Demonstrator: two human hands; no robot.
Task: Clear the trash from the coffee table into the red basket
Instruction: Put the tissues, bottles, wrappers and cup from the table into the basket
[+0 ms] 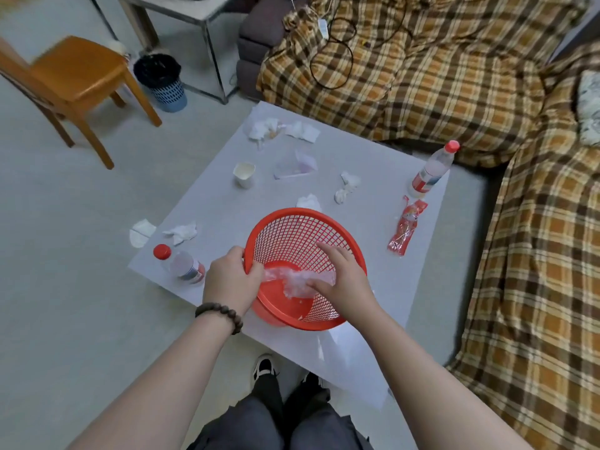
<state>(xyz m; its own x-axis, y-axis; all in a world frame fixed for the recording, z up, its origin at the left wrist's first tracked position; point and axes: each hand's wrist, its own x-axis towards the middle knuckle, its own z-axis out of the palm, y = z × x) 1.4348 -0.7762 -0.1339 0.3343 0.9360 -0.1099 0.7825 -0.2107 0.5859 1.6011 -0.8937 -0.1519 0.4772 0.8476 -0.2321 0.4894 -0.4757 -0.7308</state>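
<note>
The red basket stands tilted on the near part of the white coffee table. My left hand grips its near-left rim. My right hand reaches inside it, fingers on a crumpled clear plastic wrapper lying in the basket. On the table lie crumpled tissues, a paper cup, a clear plastic bag, a red snack wrapper, a standing bottle and a lying bottle.
A plaid-covered sofa wraps the far and right sides of the table. A wooden chair and a small bin with a black liner stand on the floor at left. A tissue lies on the floor by the table's left corner.
</note>
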